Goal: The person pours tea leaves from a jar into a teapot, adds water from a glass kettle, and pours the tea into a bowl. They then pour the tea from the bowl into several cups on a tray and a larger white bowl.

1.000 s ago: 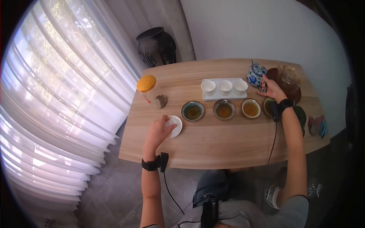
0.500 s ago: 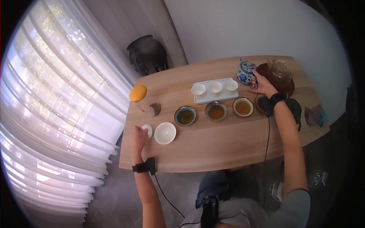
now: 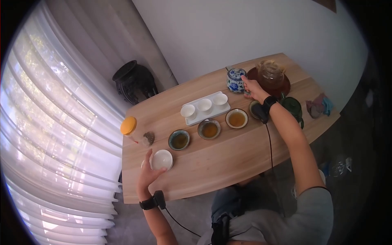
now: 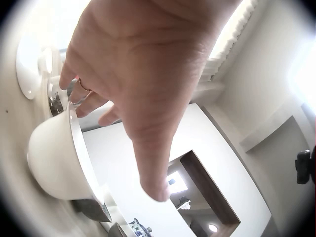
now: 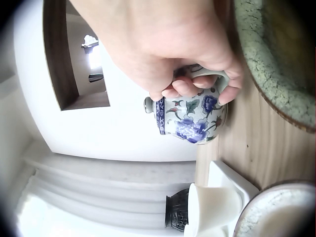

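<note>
In the head view my left hand is at a white bowl, fingers on its far side and thumb at its near rim. The left wrist view shows the fingers spread over the bowl's rim, with the thumb extended and apart from it. A white lid lies on the table beyond the bowl, mostly hidden behind the hand in the head view. My right hand grips the handle of a blue-and-white flowered teapot, which stands at the far side of the table. Its curled fingers show in the right wrist view.
Three white cups stand on a white tray. Bowls of tea, including a brown one, line up before it. A yellow-lidded jar lies left; a glass pot, a dark green pot and a cloth are right.
My left hand has taken the lid off the white bowl, set it down to the left and moved back to the bowl. The right hand stays on the teapot handle. The head view has turned.
</note>
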`<state>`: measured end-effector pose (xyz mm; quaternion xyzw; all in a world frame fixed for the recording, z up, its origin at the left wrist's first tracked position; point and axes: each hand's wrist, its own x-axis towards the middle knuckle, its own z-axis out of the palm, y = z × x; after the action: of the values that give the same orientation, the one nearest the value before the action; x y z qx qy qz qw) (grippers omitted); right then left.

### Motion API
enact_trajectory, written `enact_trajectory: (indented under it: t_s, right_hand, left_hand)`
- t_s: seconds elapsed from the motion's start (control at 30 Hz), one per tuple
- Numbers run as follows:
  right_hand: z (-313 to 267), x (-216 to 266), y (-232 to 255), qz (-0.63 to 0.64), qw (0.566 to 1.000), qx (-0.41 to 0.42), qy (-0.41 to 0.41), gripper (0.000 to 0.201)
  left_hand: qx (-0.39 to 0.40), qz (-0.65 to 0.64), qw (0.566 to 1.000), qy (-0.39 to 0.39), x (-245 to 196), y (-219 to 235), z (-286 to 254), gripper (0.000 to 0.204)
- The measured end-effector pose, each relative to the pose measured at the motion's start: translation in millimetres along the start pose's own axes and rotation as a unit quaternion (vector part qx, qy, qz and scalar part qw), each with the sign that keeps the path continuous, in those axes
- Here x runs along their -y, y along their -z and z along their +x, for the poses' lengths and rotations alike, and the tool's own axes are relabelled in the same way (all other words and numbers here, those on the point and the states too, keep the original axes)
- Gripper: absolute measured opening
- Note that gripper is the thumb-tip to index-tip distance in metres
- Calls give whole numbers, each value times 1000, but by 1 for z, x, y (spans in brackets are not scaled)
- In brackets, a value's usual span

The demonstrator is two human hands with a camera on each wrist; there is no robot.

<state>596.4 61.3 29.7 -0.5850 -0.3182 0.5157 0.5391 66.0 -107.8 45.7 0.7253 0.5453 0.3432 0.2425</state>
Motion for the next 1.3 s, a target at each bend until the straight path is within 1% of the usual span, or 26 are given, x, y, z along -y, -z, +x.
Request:
enact_trajectory:
  t_s: [0.03, 0.07, 0.1, 0.17, 0.2, 0.27, 0.33, 0.37, 0.4, 0.47, 0.5, 0.53, 0.6, 0.63, 0.67, 0.73, 0.77, 0.83, 0.9, 1.0, 1.07, 1.1, 1.17, 1.2, 1.27, 1.3]
  right_hand:
    - [-5, 6, 0, -3, 1000, 0, -1, 46]
    - [-10, 13, 2, -8, 1000, 2, 17, 46]
    - [-18, 21, 3, -13, 999, 3, 35, 47]
    - [-40, 39, 8, -23, 999, 6, 40, 47]
    - [-52, 48, 11, -30, 998, 9, 49, 48]
    - [-74, 58, 18, -44, 998, 14, 52, 48]
    - [-106, 66, 26, -42, 995, 35, 85, 50]
    - [-122, 69, 29, -47, 995, 37, 79, 50]
    - [-140, 70, 31, -39, 996, 35, 75, 50]
    - [-171, 65, 35, -39, 996, 36, 68, 50]
    - [-185, 60, 38, -33, 997, 36, 64, 50]
    - [-198, 54, 40, -27, 997, 35, 61, 50]
    - [-221, 39, 47, -23, 997, 40, 55, 49]
    - [-231, 30, 50, -17, 997, 45, 57, 48]
    - [-241, 20, 53, -12, 997, 50, 58, 48]
    - [-262, 1, 57, -14, 997, 53, 52, 47]
    - [-271, -9, 57, -7, 997, 51, 50, 47]
    - [-287, -28, 56, -2, 998, 49, 47, 46]
    - [-298, -44, 56, 9, 997, 69, 42, 46]
    - [-310, -58, 52, 12, 997, 78, 26, 45]
    - [-313, -64, 53, 19, 995, 92, 20, 44]
    - [-316, -63, 51, 18, 996, 92, 8, 44]
    - [-318, -63, 49, 16, 996, 92, -7, 43]
    - [-317, -63, 50, 8, 995, 101, -10, 43]
    - [-318, -61, 49, 0, 994, 109, -16, 42]
    - [-317, -57, 48, -19, 993, 119, -21, 41]
  left_hand:
    - [44, 45, 998, -12, -14, -3, 1, 82]
    - [88, 90, 992, -24, -22, -5, 4, 90]
    - [88, 87, 992, -20, -21, -8, 6, 90]
    - [69, 137, 988, -14, -15, -13, 9, 96]
    - [71, 134, 988, -9, -18, -15, 8, 96]
    - [65, 139, 987, -36, -26, -15, 6, 92]
    - [75, 121, 989, -40, -38, -21, 1, 91]
    - [83, 105, 990, -50, -44, -26, -1, 90]
    - [84, 101, 990, -41, -53, -32, -3, 90]
    - [121, 90, 986, -70, -72, -49, -4, 89]
    - [123, 73, 986, -84, -79, -59, -5, 88]
    - [119, 68, 987, -79, -86, -69, -4, 88]
    - [144, 36, 985, -91, -98, -89, -1, 88]
    - [145, 34, 983, -109, -102, -99, 1, 88]
    - [143, 28, 984, -105, -107, -108, 3, 88]
    - [153, 20, 980, -127, -120, -119, 8, 87]
    - [146, 18, 978, -147, -120, -126, 11, 88]
    - [136, 15, 980, -144, -124, -135, 13, 90]
    - [129, 12, 981, -143, -127, -140, 13, 91]
    - [130, 30, 984, -118, -134, -139, 7, 95]
    - [90, 60, 986, -129, -134, -136, 3, 95]
    - [90, 59, 986, -124, -136, -134, 2, 95]
    - [11, 114, 974, -196, -146, -131, -1, 91]
    - [12, 113, 975, -192, -160, -126, -4, 91]
    - [78, 67, 956, -275, -195, -117, -14, 84]
    - [117, 48, 946, -298, -209, -119, -19, 84]
